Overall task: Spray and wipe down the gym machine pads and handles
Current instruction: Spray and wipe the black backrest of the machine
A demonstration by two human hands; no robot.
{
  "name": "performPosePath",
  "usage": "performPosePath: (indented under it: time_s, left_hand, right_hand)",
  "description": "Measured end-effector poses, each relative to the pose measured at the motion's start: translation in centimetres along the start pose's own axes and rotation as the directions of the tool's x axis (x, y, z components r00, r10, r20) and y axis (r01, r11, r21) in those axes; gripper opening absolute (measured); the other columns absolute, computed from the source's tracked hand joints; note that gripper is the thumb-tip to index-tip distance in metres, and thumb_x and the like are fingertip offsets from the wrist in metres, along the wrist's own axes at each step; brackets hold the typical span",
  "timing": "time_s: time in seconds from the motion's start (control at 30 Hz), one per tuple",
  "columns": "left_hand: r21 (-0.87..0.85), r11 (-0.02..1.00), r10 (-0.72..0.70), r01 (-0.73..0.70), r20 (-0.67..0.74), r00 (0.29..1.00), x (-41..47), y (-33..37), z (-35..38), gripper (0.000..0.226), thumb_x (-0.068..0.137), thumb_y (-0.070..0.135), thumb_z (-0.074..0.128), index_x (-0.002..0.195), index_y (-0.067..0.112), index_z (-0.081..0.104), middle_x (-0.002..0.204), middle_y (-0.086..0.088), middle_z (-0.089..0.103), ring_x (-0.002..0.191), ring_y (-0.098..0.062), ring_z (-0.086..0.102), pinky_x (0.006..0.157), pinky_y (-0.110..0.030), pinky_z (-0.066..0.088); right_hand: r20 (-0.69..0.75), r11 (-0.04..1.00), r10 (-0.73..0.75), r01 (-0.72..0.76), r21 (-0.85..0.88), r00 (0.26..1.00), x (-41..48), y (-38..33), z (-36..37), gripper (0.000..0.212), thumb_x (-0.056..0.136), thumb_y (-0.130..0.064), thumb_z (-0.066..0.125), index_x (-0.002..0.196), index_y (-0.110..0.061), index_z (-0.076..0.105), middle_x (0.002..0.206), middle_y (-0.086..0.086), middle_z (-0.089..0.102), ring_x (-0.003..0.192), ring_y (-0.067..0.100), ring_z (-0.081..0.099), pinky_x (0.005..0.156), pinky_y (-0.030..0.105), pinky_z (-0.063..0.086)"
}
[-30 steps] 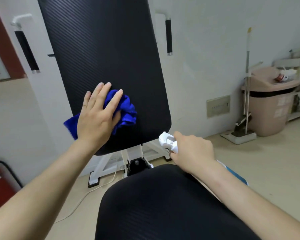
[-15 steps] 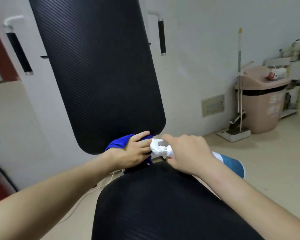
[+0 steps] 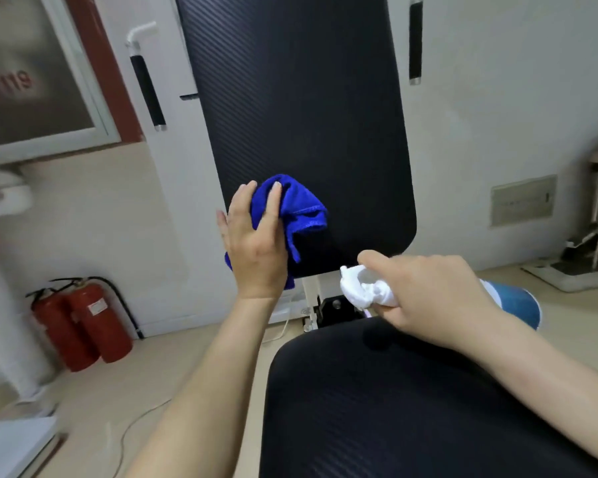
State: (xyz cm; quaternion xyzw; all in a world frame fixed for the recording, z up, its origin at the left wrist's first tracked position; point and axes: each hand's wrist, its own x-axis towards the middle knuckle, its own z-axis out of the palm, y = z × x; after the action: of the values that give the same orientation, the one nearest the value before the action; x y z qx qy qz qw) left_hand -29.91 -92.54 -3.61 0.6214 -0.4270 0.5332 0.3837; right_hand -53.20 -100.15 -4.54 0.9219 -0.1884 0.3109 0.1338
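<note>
A tall black back pad (image 3: 301,105) stands upright ahead of me, with the black seat pad (image 3: 387,401) below it. My left hand (image 3: 256,246) presses a bunched blue cloth (image 3: 297,212) against the lower left of the back pad. My right hand (image 3: 425,294) grips a spray bottle with a white trigger head (image 3: 363,288) and a blue body (image 3: 515,301), held just above the seat pad's far edge. Two black-gripped handles, the left handle (image 3: 147,89) and the right handle (image 3: 415,39), flank the back pad.
Two red fire extinguishers (image 3: 83,322) stand on the floor at the left by the wall. A white cable (image 3: 135,426) trails across the floor. A framed window (image 3: 32,74) is at the upper left. A mop base (image 3: 573,274) rests at the right.
My left hand has carried the blue cloth from under the back pad's bottom edge up onto its lower left face. The view has swung left. My right hand keeps the spray bottle near the seat.
</note>
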Motion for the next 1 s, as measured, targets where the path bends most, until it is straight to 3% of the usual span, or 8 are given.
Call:
performPosePath:
  time_s: [0.1,0.23,0.3,0.5,0.57,0.67,0.87,1.0]
  left_hand:
    - [-0.156,0.979,-0.146,0.134,-0.069,0.987,-1.3,0.1,-0.4,0.039,0.096,0.005,0.052,0.135,0.005,0.054,0.137,-0.027,0.046,0.13,-0.034,0.042,0.109,-0.05,0.037]
    - [-0.274,0.86,-0.433,0.431,0.057,0.9,-2.5,1.2,-2.0,0.052,0.092,-0.002,0.05,0.143,0.005,0.043,0.14,-0.024,0.041,0.13,-0.034,0.043,0.109,-0.012,0.025]
    - [-0.297,0.767,-0.561,0.569,0.12,0.819,-2.4,1.4,-2.5,0.048,0.087,-0.007,0.046,0.134,0.003,0.049,0.133,-0.021,0.048,0.121,-0.033,0.049,0.104,-0.02,0.034]
    - [-0.473,-0.006,-0.899,0.881,0.388,0.202,-0.9,2.9,-5.3,0.014,0.099,0.026,0.051,0.085,0.023,0.053,0.084,0.004,0.058,0.076,-0.012,0.055,0.07,-0.027,0.046]
    - [-0.474,-0.12,-0.874,0.872,0.468,0.134,-1.0,2.7,-6.1,0.017,0.096,0.032,0.056,0.082,0.023,0.053,0.082,0.002,0.059,0.076,-0.015,0.058,0.073,-0.032,0.05]
    - [-0.328,-0.054,-0.831,0.943,0.539,0.139,-2.5,3.4,-6.6,0.016,0.089,0.031,0.063,0.08,0.022,0.053,0.082,-0.002,0.064,0.082,-0.025,0.064,0.083,-0.04,0.054]
    - [0.038,0.252,-0.698,0.967,0.699,0.155,-3.9,5.0,-6.0,0.034,0.09,0.042,0.058,0.075,0.011,0.059,0.073,-0.007,0.063,0.069,-0.023,0.059,0.06,-0.029,0.044]
    - [0.184,0.633,-0.668,0.752,0.62,0.411,-3.7,3.6,-7.9,0.044,0.093,0.05,0.046,0.072,0.014,0.057,0.071,-0.005,0.063,0.073,-0.028,0.06,0.068,-0.037,0.045]
  right_hand:
    - [-0.012,0.989,-0.148,0.147,-0.031,0.989,-0.1,-0.5,0.5,0.041,0.084,-0.043,0.055,0.12,-0.034,0.039,0.09,-0.007,0.064,0.074,0.02,0.063,0.045,0.026,0.024]
    - [0.006,0.952,-0.278,0.276,-0.134,0.961,0.2,-0.7,1.7,0.044,0.056,-0.036,0.078,0.089,-0.024,0.052,0.05,-0.003,0.05,0.036,0.022,0.046,0.045,0.02,0.0]
    - [0.037,0.937,-0.309,0.311,-0.157,0.95,0.2,-0.9,2.4,0.039,0.059,-0.037,0.075,0.089,-0.025,0.054,0.05,-0.005,0.049,0.035,0.022,0.045,0.046,0.021,0.0]
    - [0.008,0.947,-0.291,0.289,-0.138,0.957,-0.1,-1.5,1.9,0.039,0.067,-0.04,0.07,0.094,-0.025,0.046,0.057,-0.007,0.056,0.042,0.023,0.052,0.046,0.024,0.005]
    - [0.011,0.95,-0.29,0.29,-0.117,0.957,-0.2,-1.7,1.5,0.046,0.063,-0.04,0.075,0.093,-0.024,0.043,0.053,-0.005,0.053,0.038,0.024,0.05,0.047,0.023,0.006]
    - [-0.002,0.938,-0.324,0.322,-0.129,0.946,-0.2,-2.0,1.7,0.053,0.061,-0.041,0.077,0.097,-0.024,0.041,0.052,-0.003,0.053,0.037,0.024,0.05,0.044,0.024,0.015]
    - [-0.066,0.962,-0.227,0.213,-0.172,0.972,-0.9,-1.5,0.6,0.052,0.069,-0.042,0.072,0.113,-0.025,0.05,0.068,-0.004,0.062,0.053,0.025,0.06,0.045,0.024,0.011]
    - [0.001,0.995,0.055,-0.055,-0.087,0.998,-1.1,0.2,0.0,0.038,0.087,-0.038,0.053,0.121,-0.027,0.04,0.08,-0.004,0.055,0.065,0.028,0.048,0.046,0.027,0.018]
